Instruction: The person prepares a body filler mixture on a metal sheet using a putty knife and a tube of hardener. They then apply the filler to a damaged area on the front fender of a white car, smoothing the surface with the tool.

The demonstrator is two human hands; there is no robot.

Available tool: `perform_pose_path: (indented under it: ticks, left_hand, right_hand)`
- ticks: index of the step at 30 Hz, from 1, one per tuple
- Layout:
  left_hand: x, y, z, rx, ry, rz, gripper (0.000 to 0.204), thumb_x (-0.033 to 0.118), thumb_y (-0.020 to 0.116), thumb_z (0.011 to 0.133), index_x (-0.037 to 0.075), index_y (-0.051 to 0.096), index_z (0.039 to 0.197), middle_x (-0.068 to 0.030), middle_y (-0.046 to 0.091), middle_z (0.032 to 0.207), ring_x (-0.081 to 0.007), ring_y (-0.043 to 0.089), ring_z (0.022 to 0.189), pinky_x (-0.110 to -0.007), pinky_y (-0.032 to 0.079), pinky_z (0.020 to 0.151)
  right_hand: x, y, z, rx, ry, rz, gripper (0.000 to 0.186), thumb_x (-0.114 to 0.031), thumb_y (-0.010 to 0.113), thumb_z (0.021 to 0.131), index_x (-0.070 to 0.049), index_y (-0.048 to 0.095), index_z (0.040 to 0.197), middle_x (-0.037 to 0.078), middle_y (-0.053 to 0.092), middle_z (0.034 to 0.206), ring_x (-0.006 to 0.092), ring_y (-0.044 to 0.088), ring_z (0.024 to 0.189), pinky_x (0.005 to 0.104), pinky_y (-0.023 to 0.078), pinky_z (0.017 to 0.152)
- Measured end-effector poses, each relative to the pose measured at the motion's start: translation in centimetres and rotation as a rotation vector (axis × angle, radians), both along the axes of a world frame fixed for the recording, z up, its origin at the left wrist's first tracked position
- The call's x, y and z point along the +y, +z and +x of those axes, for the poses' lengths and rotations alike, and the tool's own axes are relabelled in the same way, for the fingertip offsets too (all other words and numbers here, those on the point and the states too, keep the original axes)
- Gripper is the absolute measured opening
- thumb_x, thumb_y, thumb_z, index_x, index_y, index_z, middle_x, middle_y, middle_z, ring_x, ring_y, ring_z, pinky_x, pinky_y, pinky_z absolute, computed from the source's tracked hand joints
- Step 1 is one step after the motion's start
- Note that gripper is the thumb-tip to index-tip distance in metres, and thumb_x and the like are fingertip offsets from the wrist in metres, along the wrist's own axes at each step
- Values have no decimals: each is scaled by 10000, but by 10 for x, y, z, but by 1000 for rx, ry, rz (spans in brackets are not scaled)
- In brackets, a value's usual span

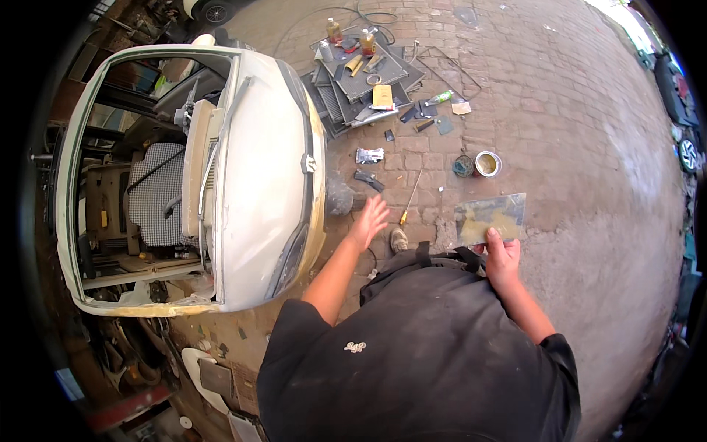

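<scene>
My left hand (366, 225) is open, fingers spread, beside the front of a white car body (258, 177) with yellowish patches along its edge. My right hand (503, 261) grips the lower edge of a flat, translucent grey sheet (479, 214) smeared with yellowish paste, thumb on top. A long screwdriver with a yellow handle (404, 216) lies on the bricks below my left hand. Beyond the sheet stand an open white tin of tan material (487, 163) and a smaller dark tin (462, 166). A small white-and-blue packet (370, 155) and a dark block (368, 180) lie farther off.
A heap of grey finned panels (333, 108) holds bottles, tools and a yellow packet. A looped hose (383, 29) lies behind it on the brick paving (574, 132). Assorted parts and a wheel (688, 155) line the right rim; loose panels (215, 376) lie at lower left.
</scene>
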State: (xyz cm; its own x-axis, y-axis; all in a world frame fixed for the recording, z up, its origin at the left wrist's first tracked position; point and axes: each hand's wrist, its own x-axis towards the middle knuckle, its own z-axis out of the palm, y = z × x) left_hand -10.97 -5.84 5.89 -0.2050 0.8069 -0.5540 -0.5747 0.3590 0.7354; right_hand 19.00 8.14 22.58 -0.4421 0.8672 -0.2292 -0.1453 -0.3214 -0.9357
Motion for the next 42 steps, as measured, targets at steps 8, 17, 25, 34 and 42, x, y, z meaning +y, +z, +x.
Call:
perform_pose_path:
  ticks: [8, 17, 25, 34, 42]
  left_hand:
    - [-135, -67, 195, -495, 98, -552, 682, 590, 372, 1037, 94, 440, 1499, -121, 524, 1457, -234, 483, 1333, -419, 384, 1126]
    - [-57, 22, 262, -439, 254, -583, 636, 564, 374, 1047, 75, 519, 1428, -102, 590, 1370, -210, 537, 1253, -396, 419, 1088]
    - [-10, 100, 222, -267, -210, -668, 611, 541, 377, 1055, 59, 589, 1365, -85, 648, 1293, -189, 585, 1183, -376, 450, 1055]
    - [274, 246, 202, 1382, -558, 441, 895, 395, 775, 816, 18, 340, 1502, -217, 446, 1449, -357, 398, 1386, -466, 340, 1128]
    - [336, 238, 211, 1277, -799, 748, 906, 243, 831, 710, 32, 387, 1471, -194, 507, 1348, -381, 458, 1290, -477, 323, 1119]
  right_hand:
    - [71, -20, 104, 94, -5, -21, 202, -204, 623, 1004, -12, 685, 1017, 49, 702, 908, 115, 631, 742, 274, 514, 661]
    - [122, -23, 159, 185, 31, -127, 223, -209, 620, 1006, 1, 685, 1043, 51, 707, 942, 114, 643, 799, 292, 536, 685]
    - [146, -17, 157, 202, 44, -124, 219, -214, 621, 1009, -2, 677, 1016, 30, 687, 911, 109, 620, 785, 279, 514, 698]
    - [192, 10, 128, 45, -3, 91, 200, -205, 631, 1002, -11, 681, 1011, 31, 682, 889, 105, 615, 763, 283, 505, 687]
    - [202, 39, 114, -159, 77, 388, 259, -224, 642, 991, 4, 668, 1110, 56, 709, 1008, 134, 648, 935, 306, 520, 822]
